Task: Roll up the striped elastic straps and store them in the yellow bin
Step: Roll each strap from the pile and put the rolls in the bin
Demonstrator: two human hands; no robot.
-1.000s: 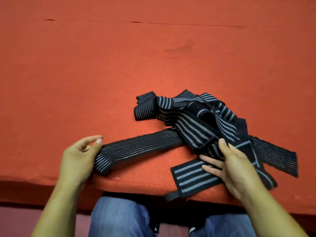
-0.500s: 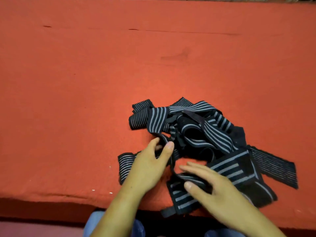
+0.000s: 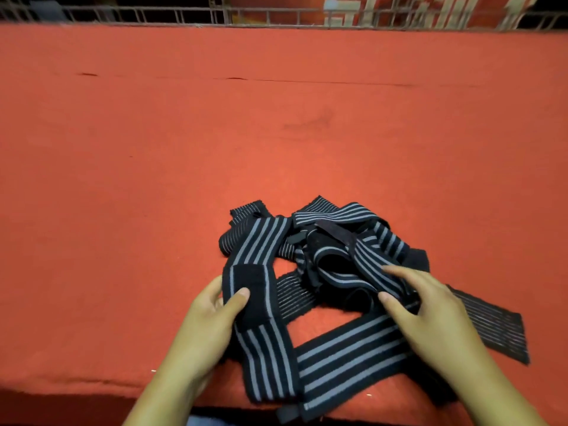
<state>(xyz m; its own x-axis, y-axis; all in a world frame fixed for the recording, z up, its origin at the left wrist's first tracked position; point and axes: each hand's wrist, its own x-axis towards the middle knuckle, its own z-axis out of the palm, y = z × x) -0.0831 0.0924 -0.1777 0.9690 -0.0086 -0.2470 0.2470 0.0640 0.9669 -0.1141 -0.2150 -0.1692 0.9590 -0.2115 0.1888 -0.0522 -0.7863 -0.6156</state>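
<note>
1. Since half a sec ago the L hand has left the middle of the heap for its 7 o'clock side and now has a wide-striped strap in its grip. R hand has gone up onto the heap. View has tipped up too, so a wire grille shows at 12 o'clock
2. L grip: thumb lies on top of the strap at its black patch w/ fingers underneath, so the strap is pinched between them. Prob held there bc the patch looks like the fastening bit (velcro, I'd guess), a sensible spot to start a roll
3. R hand: fingers fairly straight & spread, lying flat on the heap of straps at its 4 o'clock. It pinches nothing as far as I can see. My read: it pins the tangle so one strap can be drawn out w/o dragging the rest
4. Heap lies on the red table at approx 5 o'clock of the view, near the front edge. Held strap runs from the heap's 10 o'clock down to 6 o'clock. A 2nd wide strap meets it there; can't tell which is on top. A thin-striped strap sticks out at 4 o'clock
5. Yellow bin: not in view. No finished roll visible, so the task looks early on, at the sorting stage
6. Next calls for a steady pull toward 7 o'clock; risk is the patch snagging other straps
</note>
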